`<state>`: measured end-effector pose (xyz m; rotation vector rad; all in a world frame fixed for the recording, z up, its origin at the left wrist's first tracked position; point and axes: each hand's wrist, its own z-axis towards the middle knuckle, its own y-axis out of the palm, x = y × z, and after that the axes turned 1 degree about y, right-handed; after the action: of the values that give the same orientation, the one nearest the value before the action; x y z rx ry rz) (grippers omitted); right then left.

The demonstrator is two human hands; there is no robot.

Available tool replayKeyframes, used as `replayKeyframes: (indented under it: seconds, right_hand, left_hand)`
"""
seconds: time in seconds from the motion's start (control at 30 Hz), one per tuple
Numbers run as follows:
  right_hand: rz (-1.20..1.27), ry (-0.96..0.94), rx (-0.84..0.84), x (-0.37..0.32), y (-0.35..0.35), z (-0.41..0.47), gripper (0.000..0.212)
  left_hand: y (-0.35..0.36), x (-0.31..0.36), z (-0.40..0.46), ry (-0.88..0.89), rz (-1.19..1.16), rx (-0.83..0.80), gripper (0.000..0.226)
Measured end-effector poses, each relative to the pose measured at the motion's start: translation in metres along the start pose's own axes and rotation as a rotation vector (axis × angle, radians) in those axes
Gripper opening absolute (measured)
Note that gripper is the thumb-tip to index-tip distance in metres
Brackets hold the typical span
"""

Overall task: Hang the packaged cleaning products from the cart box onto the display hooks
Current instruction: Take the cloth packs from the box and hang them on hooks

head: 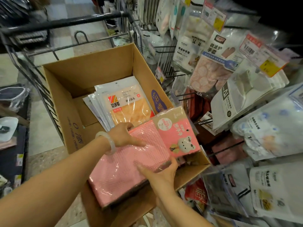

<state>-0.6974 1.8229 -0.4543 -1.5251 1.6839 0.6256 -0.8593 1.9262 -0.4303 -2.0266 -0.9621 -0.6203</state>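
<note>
While a stack of pink cloth packs (pixel 131 163) is held over the near end of the cardboard box (pixel 68 89), it is gripped from both sides by 2 hands. The right hand (pixel 161 174) is curled round the stack's near right edge, fingers on top and thumb along the side. The left hand (pixel 124 136), with a pale bangle (pixel 108 142) at the wrist, is set on the stack's far left edge, thumb laid flat over the plastic and fingers hooked behind. Deeper in the box, a fanned pile of orange dish towel packs (pixel 129 104) is seen lying flat on the bottom. The box is carried in a wire cart (pixel 41 84). Packaged oven mitts (pixel 211 69) and other goods are hung on display hooks (pixel 186 95) to the right.
</note>
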Motion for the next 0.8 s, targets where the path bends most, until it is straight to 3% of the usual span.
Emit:
replayKeyframes:
  seconds: [0.13, 0.3, 0.37, 0.43, 0.47, 0.57, 0.8]
  right_hand:
    - [0.05, -0.119, 0.105, -0.009, -0.003, -0.001, 0.107]
    - [0.21, -0.166, 0.089, -0.026, -0.01, 0.001, 0.094]
    - [0.302, -0.126, 0.039, -0.035, -0.015, -0.001, 0.108]
    - [0.405, -0.031, -0.135, -0.048, -0.017, -0.004, 0.13]
    - [0.444, 0.003, -0.225, -0.057, -0.018, -0.008, 0.129]
    - [0.5, -0.068, -0.302, -0.088, -0.022, -0.012, 0.103]
    - [0.355, -0.302, -0.32, -0.136, -0.044, -0.057, 0.081]
  left_hand:
    - [-0.016, 0.014, -0.017, 0.064, -0.08, 0.006, 0.076]
    - [-0.032, 0.03, -0.038, 0.124, -0.238, -0.006, 0.059]
    - [-0.038, 0.034, -0.046, 0.15, -0.326, 0.019, 0.056]
    - [-0.045, 0.037, -0.055, 0.182, -0.412, 0.03, 0.053]
    - [-0.048, 0.037, -0.059, 0.197, -0.445, 0.029, 0.055]
    - [-0.055, 0.036, -0.07, 0.247, -0.521, 0.057, 0.06]
    - [-0.058, 0.036, -0.105, 0.392, -0.714, 0.092, 0.08]
